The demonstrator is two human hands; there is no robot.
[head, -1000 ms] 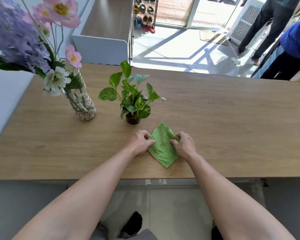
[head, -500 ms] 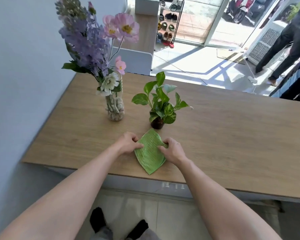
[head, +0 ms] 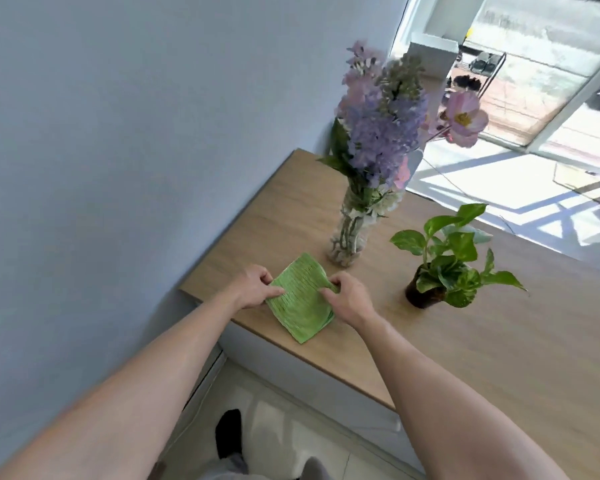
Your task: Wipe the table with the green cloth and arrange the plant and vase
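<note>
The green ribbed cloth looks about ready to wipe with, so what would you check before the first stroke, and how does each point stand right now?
1. Both hands on the green ribbed cloth: ok, left hand and right hand pinch opposite edges.
2. Cloth lies on the wooden table: ok, folded, near the front edge.
3. Clear glass vase of purple and pink flowers out of the wiping path: not ok, it stands just behind the cloth.
4. Small dark-potted leafy plant out of the path: ok, apart to the right.
5. Vase upright: ok.
6. Cloth damp: cannot tell.
</note>
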